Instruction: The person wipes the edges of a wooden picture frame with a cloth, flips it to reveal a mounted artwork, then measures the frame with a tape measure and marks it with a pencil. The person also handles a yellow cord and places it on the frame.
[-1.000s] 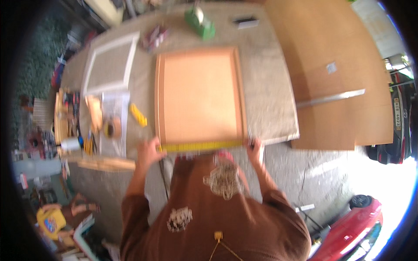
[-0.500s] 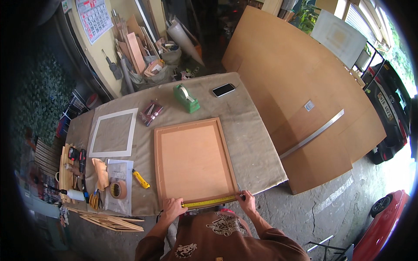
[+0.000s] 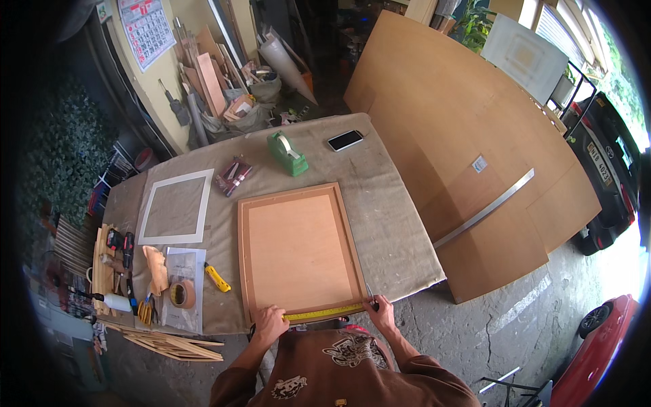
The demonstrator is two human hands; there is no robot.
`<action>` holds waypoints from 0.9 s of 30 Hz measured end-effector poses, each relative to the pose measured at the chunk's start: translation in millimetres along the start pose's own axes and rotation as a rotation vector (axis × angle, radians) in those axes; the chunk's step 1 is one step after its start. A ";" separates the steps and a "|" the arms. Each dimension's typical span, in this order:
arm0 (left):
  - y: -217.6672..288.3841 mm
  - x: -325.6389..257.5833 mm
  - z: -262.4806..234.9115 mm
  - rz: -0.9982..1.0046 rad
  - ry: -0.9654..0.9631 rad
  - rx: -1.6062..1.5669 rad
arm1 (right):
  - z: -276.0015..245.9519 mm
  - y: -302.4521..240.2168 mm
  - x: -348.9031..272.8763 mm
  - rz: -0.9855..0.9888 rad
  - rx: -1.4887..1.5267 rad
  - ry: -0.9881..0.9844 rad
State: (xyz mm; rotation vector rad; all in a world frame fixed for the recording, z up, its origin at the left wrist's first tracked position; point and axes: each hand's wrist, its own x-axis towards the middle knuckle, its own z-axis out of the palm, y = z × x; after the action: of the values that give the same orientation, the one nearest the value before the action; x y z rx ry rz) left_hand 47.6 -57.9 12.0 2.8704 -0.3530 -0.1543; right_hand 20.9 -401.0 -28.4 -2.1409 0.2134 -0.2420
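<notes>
Yellow, thin and probably springy metal, the measuring tape (image 3: 324,314) looks very light to me from this far seat; I judge it fairly stiff along its length when pulled straight, yet likely to twist or buckle if let go slack. I would take hold of it at its two ends with thumb and fingertips, wary of a smooth face and perhaps keen edges. The framed panel (image 3: 302,254) beside it I take for stiff board, moderate in weight for its breadth and easily scuffed, best handled by two opposite border strips rather than by its flat middle. Through the head view I see the tape stretched along the panel's near border, close to the near edge of the cloth-covered table (image 3: 400,237). The left hand (image 3: 271,325) curls over the panel's near left corner and grasps the tape's left end; the right hand (image 3: 381,312) pinches its right end by the near right corner, with something small and dark at the fingers that I cannot make out. The tape's bright face carries marks too fine for me to read. The panel lies flat, a plain rectangle of pale tan with a darker brown border, and a yellow utility knife (image 3: 218,278) rests to its left.
</notes>
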 end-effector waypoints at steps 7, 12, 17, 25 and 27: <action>6.6 5.1 -2.8 0.084 0.031 0.029 | 0.7 5.2 -1.9 0.027 0.015 0.009; 1.3 8.2 3.9 0.093 0.044 0.057 | -1.1 -2.0 -0.5 0.034 0.071 0.032; -2.4 13.0 6.9 0.063 -0.028 0.043 | 0.2 -0.9 -2.6 0.043 0.093 0.053; -2.3 17.4 7.4 0.017 -0.069 0.010 | -1.8 -0.5 -2.3 0.052 0.089 0.050; -4.1 16.9 8.4 -0.001 -0.101 -0.020 | -2.5 -1.8 -2.5 0.056 0.088 0.040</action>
State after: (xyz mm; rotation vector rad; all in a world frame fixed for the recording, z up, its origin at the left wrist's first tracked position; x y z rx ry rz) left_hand 63.7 -60.2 1.6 2.8498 -0.3665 -0.3026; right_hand 17.9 -401.4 -25.7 -2.0411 0.2801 -0.2569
